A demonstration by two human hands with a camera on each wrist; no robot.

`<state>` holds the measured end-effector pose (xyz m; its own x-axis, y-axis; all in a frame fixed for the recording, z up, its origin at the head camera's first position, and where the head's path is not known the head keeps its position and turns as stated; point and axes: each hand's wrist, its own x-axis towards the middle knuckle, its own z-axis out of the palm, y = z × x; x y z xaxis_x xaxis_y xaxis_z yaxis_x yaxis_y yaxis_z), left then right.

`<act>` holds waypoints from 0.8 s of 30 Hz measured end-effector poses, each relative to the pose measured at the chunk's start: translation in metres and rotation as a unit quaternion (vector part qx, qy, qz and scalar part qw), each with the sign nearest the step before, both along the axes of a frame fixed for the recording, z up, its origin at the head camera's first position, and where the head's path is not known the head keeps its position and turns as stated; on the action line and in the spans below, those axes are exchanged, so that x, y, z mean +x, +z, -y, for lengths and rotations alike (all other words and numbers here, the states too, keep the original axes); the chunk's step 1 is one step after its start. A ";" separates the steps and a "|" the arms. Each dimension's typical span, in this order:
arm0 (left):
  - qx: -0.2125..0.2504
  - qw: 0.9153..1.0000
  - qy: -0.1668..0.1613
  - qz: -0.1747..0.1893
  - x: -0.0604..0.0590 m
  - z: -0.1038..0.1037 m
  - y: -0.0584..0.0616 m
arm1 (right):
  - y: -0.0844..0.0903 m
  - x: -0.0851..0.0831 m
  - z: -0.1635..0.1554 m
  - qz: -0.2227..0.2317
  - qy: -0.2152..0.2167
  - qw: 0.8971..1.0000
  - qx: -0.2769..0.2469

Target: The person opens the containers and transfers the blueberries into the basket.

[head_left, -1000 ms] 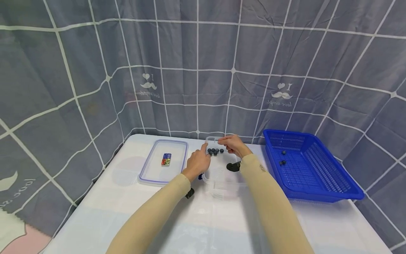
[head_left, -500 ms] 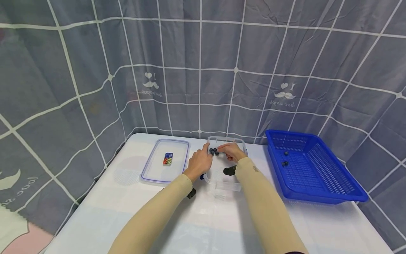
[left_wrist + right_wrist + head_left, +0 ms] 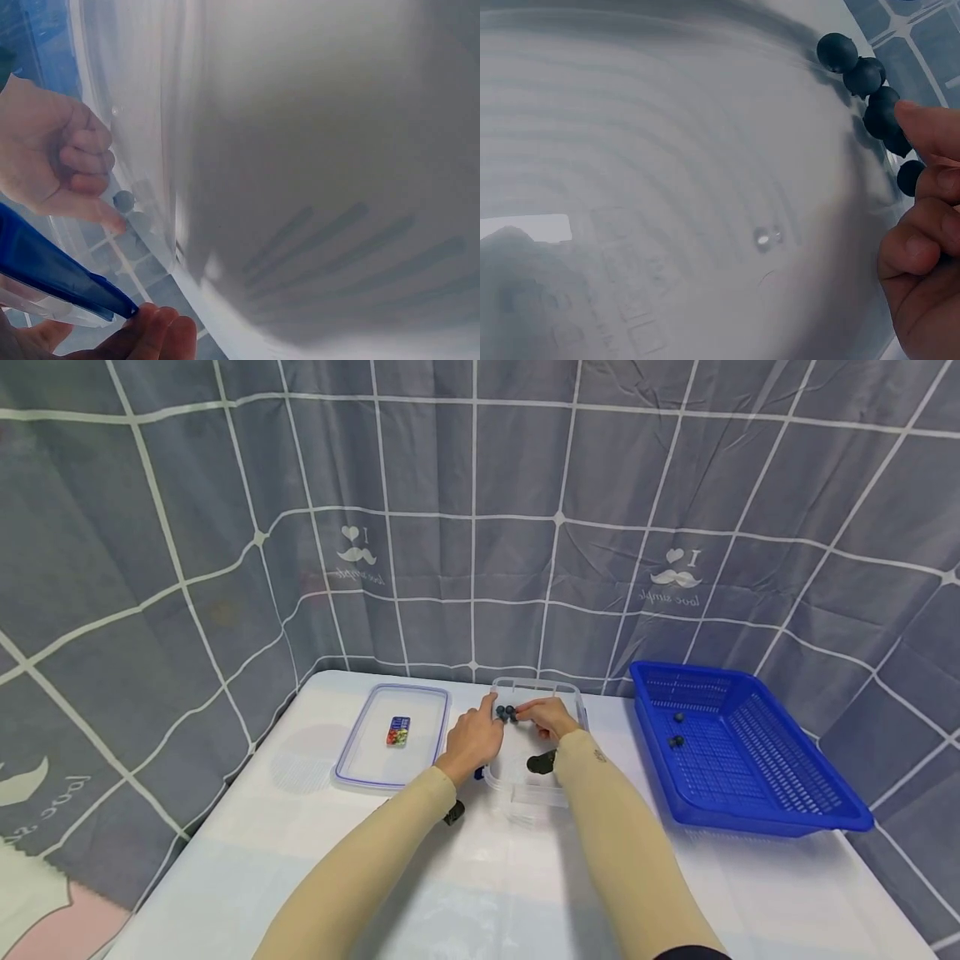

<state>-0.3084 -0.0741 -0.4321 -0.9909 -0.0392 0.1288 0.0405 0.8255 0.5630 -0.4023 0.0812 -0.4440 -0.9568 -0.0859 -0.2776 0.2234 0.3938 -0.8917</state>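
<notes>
A clear plastic container (image 3: 516,768) stands on the white table, and my left hand (image 3: 474,737) grips its left wall. In the left wrist view the fingertips (image 3: 159,330) lie along the end of a blue latch (image 3: 60,262). Dark blueberries (image 3: 506,713) cluster in the far left corner of the container. My right hand (image 3: 551,717) reaches inside, index finger stretched out against them and the other fingers curled. Close up in the right wrist view, several blueberries (image 3: 837,52) line the container's edge, with a fingertip of the right hand (image 3: 922,247) touching one.
Left of the container lies a clear lid (image 3: 375,760) with a blue-purple rim and a small colourful label (image 3: 398,732). A blue basket (image 3: 750,822) holding a few blueberries (image 3: 677,741) stands at the right. A grey checked curtain (image 3: 510,560) hangs behind the table.
The right hand has come down from the far rim to the blueberries, which are now bunched more tightly towards the left corner. My left hand has stayed at the container's left wall.
</notes>
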 end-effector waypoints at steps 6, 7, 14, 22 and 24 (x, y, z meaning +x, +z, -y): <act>-0.001 1.000 0.002 0.001 0.000 0.000 0.001 | -0.004 0.001 0.002 -0.017 0.004 1.000 0.013; 0.000 1.000 0.001 0.000 0.001 0.000 0.001 | -0.005 0.000 0.003 -0.020 0.003 1.000 0.016; -0.003 1.000 0.004 0.005 0.001 0.000 0.001 | -0.012 -0.007 0.007 -0.023 -0.002 0.998 0.052; 0.001 1.000 0.005 0.005 0.001 -0.001 0.001 | -0.012 -0.008 0.008 -0.025 -0.005 0.998 0.062; 0.003 1.000 0.005 0.003 0.001 -0.001 0.001 | -0.011 -0.007 0.007 -0.027 -0.002 0.998 0.065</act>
